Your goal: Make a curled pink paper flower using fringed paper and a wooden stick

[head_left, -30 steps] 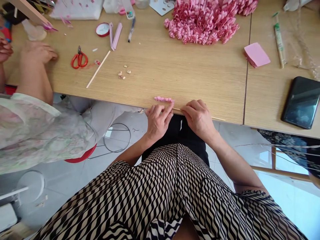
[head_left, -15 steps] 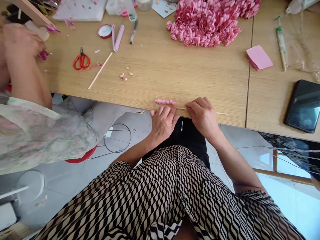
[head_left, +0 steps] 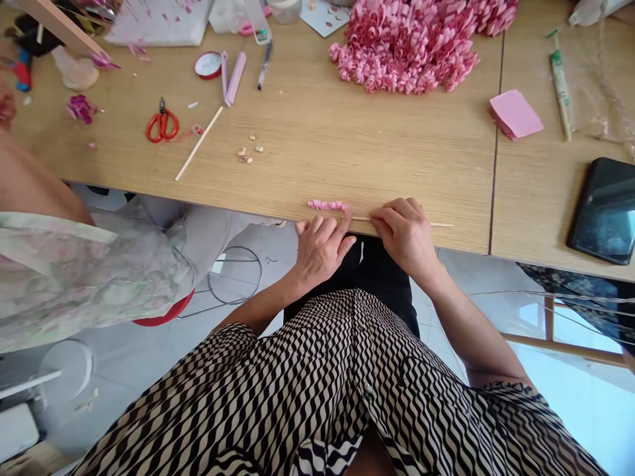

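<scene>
My right hand (head_left: pixel 405 235) is closed around a thin wooden stick (head_left: pixel 441 225) lying along the table's front edge. The stick's right end sticks out past the knuckles, and a short length shows between my two hands. My left hand (head_left: pixel 320 248) rests at the edge with its thumb spread away from the other fingers. Its index fingertip reaches the left part of the stick and the end of a curled pink strip (head_left: pixel 326 205). That strip lies on the wood just beyond my left fingers; its contact with the stick is partly hidden.
A heap of curled pink strips (head_left: pixel 407 46) lies at the back. Pink paper squares (head_left: pixel 516 114) and a phone (head_left: pixel 604 210) are on the right. Red-handled scissors (head_left: pixel 162 124) and another stick (head_left: pixel 198 144) lie left. A co-worker's arm (head_left: pixel 40 178) is at far left.
My left thumb has spread away from its index finger, and the left hand has shifted slightly. My right hand stays on the stick. The co-worker's hand has drawn back left, uncovering a purple flower.
</scene>
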Tool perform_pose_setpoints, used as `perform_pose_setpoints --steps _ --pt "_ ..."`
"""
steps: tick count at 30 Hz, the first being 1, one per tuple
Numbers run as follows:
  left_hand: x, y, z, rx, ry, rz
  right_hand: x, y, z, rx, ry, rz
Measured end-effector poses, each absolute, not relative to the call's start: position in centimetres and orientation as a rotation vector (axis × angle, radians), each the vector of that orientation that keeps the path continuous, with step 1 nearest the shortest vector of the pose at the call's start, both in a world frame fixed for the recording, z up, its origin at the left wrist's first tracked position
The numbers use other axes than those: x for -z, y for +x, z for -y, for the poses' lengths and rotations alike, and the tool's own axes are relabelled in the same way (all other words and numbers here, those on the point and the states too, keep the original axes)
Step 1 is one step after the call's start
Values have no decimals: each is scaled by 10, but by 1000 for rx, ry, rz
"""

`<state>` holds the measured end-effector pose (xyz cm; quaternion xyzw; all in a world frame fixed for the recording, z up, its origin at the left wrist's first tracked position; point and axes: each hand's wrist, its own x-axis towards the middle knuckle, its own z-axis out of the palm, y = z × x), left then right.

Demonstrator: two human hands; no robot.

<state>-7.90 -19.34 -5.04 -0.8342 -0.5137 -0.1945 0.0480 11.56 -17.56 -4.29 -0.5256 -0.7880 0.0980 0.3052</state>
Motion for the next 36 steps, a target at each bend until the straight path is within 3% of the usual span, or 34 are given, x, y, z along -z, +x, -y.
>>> perform_pose_setpoints --steps 23,36 --pt "50 -67 205 615 -2492 1649 35 115 169 -261 -1392 2221" --pt "51 -56 199 649 -2425 1715 36 128 158 -114 -1334 1949"
